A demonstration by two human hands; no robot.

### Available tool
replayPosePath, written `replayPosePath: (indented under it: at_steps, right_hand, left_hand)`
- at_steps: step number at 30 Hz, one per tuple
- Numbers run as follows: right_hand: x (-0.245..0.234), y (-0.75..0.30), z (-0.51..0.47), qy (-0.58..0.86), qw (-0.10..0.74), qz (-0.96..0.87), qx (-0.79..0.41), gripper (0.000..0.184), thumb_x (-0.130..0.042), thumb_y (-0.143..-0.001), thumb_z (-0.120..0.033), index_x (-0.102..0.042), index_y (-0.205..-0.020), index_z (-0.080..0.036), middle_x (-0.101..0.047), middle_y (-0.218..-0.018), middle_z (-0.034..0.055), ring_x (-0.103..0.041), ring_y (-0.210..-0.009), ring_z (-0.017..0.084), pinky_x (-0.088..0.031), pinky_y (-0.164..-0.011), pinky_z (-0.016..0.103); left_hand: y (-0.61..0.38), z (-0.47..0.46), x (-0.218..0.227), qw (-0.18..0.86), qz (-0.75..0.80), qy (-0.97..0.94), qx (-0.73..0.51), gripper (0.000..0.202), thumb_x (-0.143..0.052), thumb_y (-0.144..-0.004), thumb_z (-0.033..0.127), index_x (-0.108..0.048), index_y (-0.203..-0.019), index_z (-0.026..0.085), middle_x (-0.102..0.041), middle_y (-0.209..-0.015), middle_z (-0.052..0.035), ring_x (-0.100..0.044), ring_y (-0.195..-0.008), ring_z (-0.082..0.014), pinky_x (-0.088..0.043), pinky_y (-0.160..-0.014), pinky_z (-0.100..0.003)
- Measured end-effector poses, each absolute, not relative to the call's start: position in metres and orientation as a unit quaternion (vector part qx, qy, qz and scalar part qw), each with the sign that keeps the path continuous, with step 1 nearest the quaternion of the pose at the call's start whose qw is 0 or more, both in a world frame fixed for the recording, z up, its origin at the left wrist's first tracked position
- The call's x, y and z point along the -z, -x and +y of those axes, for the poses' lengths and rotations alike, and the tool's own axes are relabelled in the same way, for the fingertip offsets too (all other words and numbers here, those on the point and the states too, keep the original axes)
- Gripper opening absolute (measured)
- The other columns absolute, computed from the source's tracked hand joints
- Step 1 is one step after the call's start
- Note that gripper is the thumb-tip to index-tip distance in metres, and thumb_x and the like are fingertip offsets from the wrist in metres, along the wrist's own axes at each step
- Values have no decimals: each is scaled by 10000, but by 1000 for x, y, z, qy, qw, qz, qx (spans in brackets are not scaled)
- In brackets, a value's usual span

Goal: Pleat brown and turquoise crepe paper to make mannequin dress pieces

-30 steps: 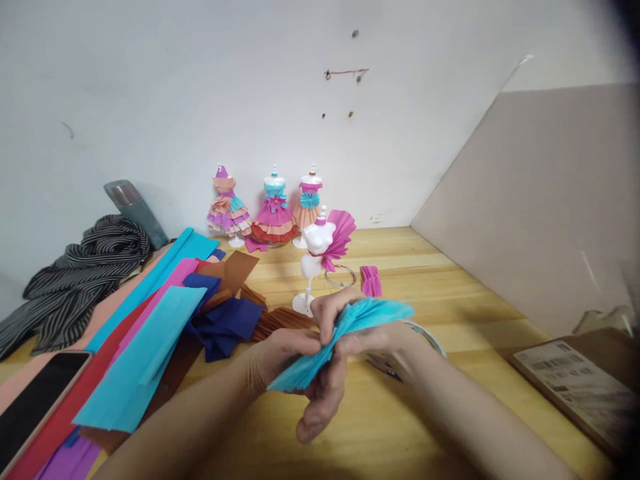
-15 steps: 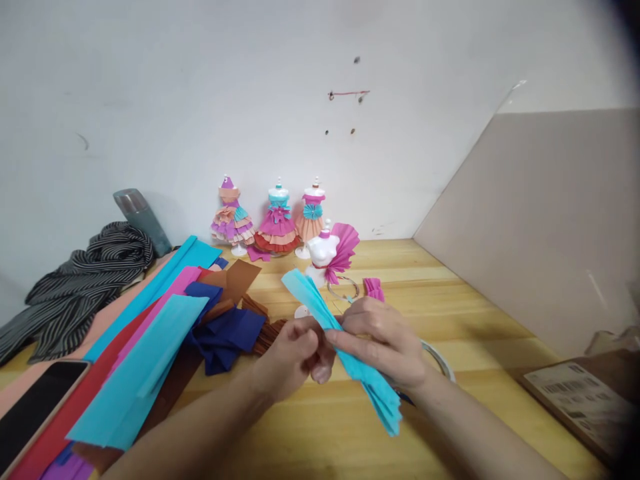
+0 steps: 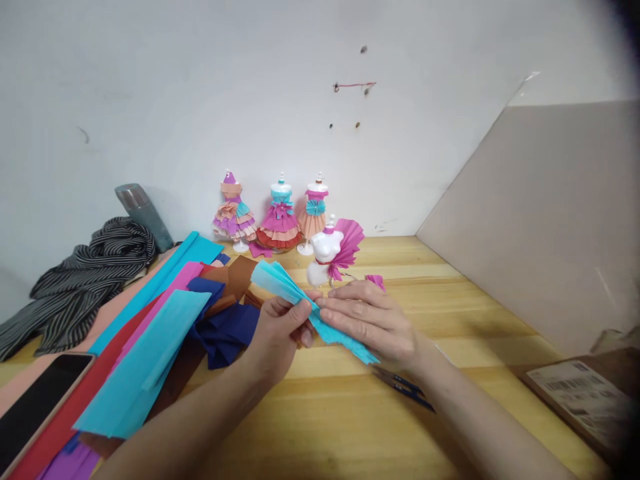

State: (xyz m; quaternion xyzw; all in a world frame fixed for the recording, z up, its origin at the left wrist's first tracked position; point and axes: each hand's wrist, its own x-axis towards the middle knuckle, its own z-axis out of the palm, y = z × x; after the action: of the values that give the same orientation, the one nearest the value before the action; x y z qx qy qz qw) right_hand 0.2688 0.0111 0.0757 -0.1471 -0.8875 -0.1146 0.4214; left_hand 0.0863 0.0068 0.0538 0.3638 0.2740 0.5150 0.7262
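Observation:
A pleated strip of light-blue crepe paper (image 3: 277, 280) is pinched near its middle between both hands. My left hand (image 3: 283, 330) is closed on it, thumb on top. The fingers of my right hand (image 3: 373, 320) lie over the strip's right half and press it together. Its far left end fans out slightly. Just behind the hands stands a small white mannequin (image 3: 326, 248) with a magenta pleated paper fan (image 3: 350, 245) at its side and a red tie at the waist. Dark thread snips (image 3: 405, 388) lie on the table beneath my right wrist.
Three mannequins in paper dresses, one with a magenta skirt (image 3: 280, 220), stand by the wall. Stacked crepe sheets (image 3: 145, 363), a phone (image 3: 43, 407), a striped cloth (image 3: 95, 280) and a flask (image 3: 145, 217) are at left. A cardboard box (image 3: 583, 400) sits at right.
The blue strip has swung to a flatter angle and shifted left. My left hand now pinches it with the thumb on top, and my right fingers have spread along it. The snips have come into view.

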Motion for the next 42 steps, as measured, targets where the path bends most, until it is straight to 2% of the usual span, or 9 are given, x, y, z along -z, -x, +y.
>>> replayPosePath:
  at_steps: [3, 5, 9, 13, 18, 22, 27, 33, 42]
  right_hand:
    - [-75, -266, 5, 180, 526, -831, 1, 415, -482, -890, -60, -589, -1235, -263, -737, -956, 59, -690, -855, 206, -555, -703, 389]
    - [-76, -259, -5, 264, 549, -790, -67, 357, -514, -884, -93, -605, -1188, -258, -721, -960, 59, -678, -871, 204, -543, -760, 394]
    - [-71, -239, -20, 313, 504, -805, 23, 402, -672, -806, -164, -576, -1195, -191, -709, -947, 106, -660, -823, 232, -529, -696, 377]
    - [-61, -229, -14, 342, 499, -787, 123, 377, -654, -812, -163, -574, -1180, -172, -711, -851, 96, -656, -732, 229, -497, -640, 365]
    - [-55, -230, -2, 367, 514, -768, 108, 252, -596, -817, -110, -638, -1053, -188, -717, -777, 62, -662, -663, 201, -501, -604, 331]
    - [-55, -233, 1, 394, 520, -757, 28, 193, -567, -825, -121, -691, -951, -198, -739, -794, 62, -685, -710, 203, -535, -633, 327]
    - [-57, -236, 4, 431, 535, -717, -123, 139, -590, -818, -158, -705, -890, -189, -749, -803, 47, -700, -723, 188, -556, -664, 298]
    - [-56, -238, 7, 416, 555, -659, -292, 86, -659, -792, -244, -660, -845, -177, -703, -727, 27, -662, -652, 165, -536, -622, 274]
    - [-54, -235, 11, 415, 568, -606, -371, 220, -642, -800, -395, -603, -803, -179, -662, -657, 20, -610, -600, 155, -497, -577, 279]
  left_hand:
    - [-83, 7, -60, 673, 300, -391, -552, 299, -831, -586, 393, -748, -743, 152, -549, -430, 41, -432, -376, -47, -364, -428, -182]
    - [-83, 3, -62, 622, 329, -413, -577, 239, -821, -604, 338, -752, -751, 163, -618, -508, 22, -518, -462, -71, -443, -510, -199]
    - [-88, -5, -63, 547, 391, -459, -581, 133, -763, -663, 289, -728, -680, 161, -684, -641, -5, -597, -610, -122, -491, -617, -235]
    - [-95, -3, -62, 537, 404, -473, -570, 167, -710, -702, 299, -694, -627, 151, -619, -561, 11, -548, -565, -112, -449, -567, -223]
    - [-101, 4, -58, 560, 411, -453, -558, 204, -701, -695, 346, -694, -659, 145, -552, -512, 25, -444, -477, -84, -349, -463, -205]
    - [-102, 2, -59, 573, 408, -473, -531, 301, -690, -684, 370, -596, -520, 136, -448, -420, 44, -357, -411, -57, -287, -428, -195]
    - [-100, -2, -66, 597, 407, -481, -497, 280, -635, -708, 383, -627, -583, 134, -533, -463, 8, -447, -417, -77, -328, -430, -193]
    - [-97, 1, -66, 571, 403, -521, -490, 356, -637, -740, 430, -578, -541, 142, -498, -460, 25, -353, -378, -46, -250, -409, -199]
    - [-100, 4, -59, 580, 386, -506, -508, 315, -646, -755, 434, -603, -630, 149, -442, -464, 50, -336, -405, -51, -249, -410, -201]
